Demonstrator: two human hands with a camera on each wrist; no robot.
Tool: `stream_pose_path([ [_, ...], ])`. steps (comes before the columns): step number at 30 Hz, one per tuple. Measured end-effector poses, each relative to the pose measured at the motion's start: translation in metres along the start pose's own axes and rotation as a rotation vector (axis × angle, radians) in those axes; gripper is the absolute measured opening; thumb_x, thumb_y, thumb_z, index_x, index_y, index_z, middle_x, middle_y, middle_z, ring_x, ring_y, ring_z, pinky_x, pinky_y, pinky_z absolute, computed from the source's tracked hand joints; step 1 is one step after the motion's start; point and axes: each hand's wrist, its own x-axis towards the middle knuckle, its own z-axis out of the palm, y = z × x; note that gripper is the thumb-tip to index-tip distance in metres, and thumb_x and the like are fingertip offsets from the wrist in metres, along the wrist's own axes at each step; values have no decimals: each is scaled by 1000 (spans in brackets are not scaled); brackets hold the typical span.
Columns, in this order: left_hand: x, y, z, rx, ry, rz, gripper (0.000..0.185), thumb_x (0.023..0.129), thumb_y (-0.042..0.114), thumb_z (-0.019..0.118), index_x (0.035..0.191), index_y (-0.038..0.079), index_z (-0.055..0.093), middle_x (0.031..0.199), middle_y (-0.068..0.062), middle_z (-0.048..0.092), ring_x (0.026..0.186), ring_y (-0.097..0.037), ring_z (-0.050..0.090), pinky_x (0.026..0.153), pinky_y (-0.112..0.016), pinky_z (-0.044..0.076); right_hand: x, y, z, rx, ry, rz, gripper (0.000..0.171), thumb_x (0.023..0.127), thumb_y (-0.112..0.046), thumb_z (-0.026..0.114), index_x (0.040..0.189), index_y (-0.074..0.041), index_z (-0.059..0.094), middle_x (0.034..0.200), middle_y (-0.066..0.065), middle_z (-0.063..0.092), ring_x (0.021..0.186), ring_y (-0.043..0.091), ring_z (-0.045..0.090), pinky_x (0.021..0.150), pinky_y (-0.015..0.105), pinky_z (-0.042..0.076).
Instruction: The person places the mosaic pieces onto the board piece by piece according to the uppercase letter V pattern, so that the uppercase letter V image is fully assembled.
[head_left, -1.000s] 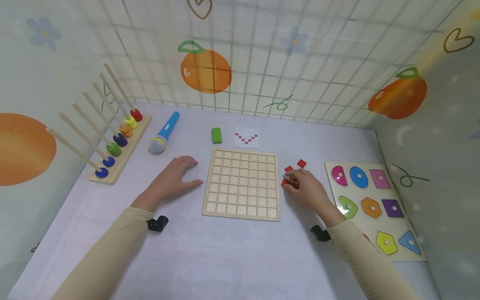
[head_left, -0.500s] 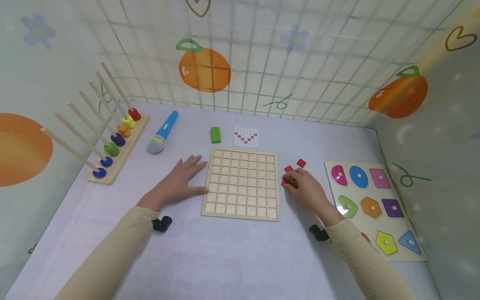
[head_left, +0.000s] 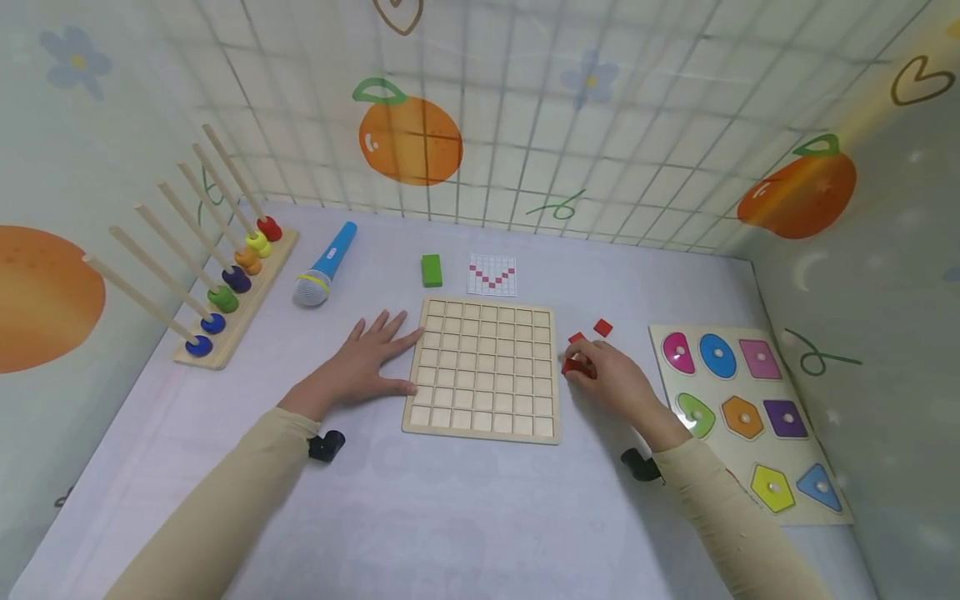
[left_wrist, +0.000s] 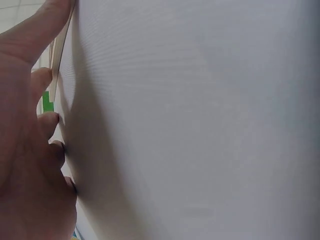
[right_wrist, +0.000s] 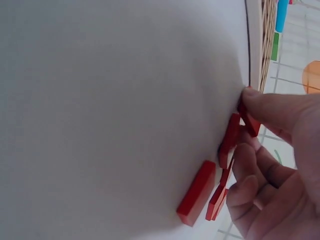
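Left hand (head_left: 363, 362) spread, fingers well apart from the thumb; it holds nothing. Thumb and index fingertip meet the left edge of a gridded wooden board (head_left: 487, 367); the other fingers point away over the cloth.

Right hand (head_left: 615, 379) just off the board's right side, thumb and fingertip pinching a red tile (right_wrist: 249, 119), which tilts on edge in the right wrist view. The two hands are well apart, the board between them.

Around the right fingers: more red tiles (right_wrist: 197, 192), some just beside the pinched one; the fingers partly hide the group, so no sure count.

Both arms in beige sleeves (head_left: 217, 500), a dark device (head_left: 326, 446) at each wrist.

Beyond the board's far edge: a white card (head_left: 492, 275) with a pink V of squares, and left of it a green block (head_left: 431, 271). Farther left, a blue toy microphone (head_left: 327, 265) lies aslant, then a peg stand (head_left: 236, 325) with coloured beads low on its rods. Right of the right hand, a knobbed shape puzzle (head_left: 772, 450), partly under the forearm. White cloth (head_left: 450, 517) beneath everything; printed oranges (head_left: 411, 142) on the hanging behind.
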Motion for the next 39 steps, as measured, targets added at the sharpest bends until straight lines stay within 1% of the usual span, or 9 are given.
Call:
stream_pose_path([
  [5,1,0,2,-1,10,-8,102,81,71,69,163,28,27,171,-10,5,156,-34,-5,124,-56,-7,2,0,-1,19,-18,0,28,89,-19,81,112,-18,65,86,-1,61,81,20,55,72,33,50],
  [11,3,-3,2,-4,8,11,106,79,71,72,163,25,26,171,-10,6,157,-32,-5,125,-53,-7,4,0,0,47,-29,4,28,90,-18,80,114,-20,65,90,0,67,83,21,58,74,34,53],
  [17,5,-1,-4,-26,-28,-12,110,78,67,76,164,24,23,171,-10,3,156,-34,-7,124,-55,-9,5,0,0,63,-16,-38,25,92,-13,76,114,-19,66,90,0,68,82,20,59,76,34,54],
  [21,5,0,-5,-22,-40,-27,110,78,69,75,164,25,21,171,-10,2,156,-33,-8,124,-56,-9,5,-1,0,62,2,-56,24,93,-10,75,114,-18,67,93,1,68,82,20,59,76,35,55],
  [26,5,0,-3,-39,-28,-31,111,76,72,75,163,27,23,171,-9,2,156,-33,-8,124,-56,-10,4,-3,-3,78,25,-53,24,95,-9,72,116,-17,67,100,2,71,84,21,59,76,36,56],
  [30,5,-1,-1,-46,-18,-28,111,76,72,75,163,27,23,171,-9,2,156,-32,-9,123,-55,-11,4,-6,-4,110,28,-40,25,96,-10,71,119,-18,66,96,1,69,81,21,57,69,32,55],
  [34,6,-1,2,-41,-9,-18,110,77,71,74,163,27,23,171,-9,2,156,-33,-9,123,-56,-10,5,-10,-5,143,33,-39,27,96,-10,70,122,-17,66,97,2,69,80,20,57,67,30,55],
  [39,6,-2,2,-51,1,-8,110,77,70,75,163,26,24,171,-10,3,156,-33,-8,123,-56,-10,4,-15,-7,178,39,-57,27,97,-10,70,122,-15,67,103,4,72,83,21,59,71,31,56],
])
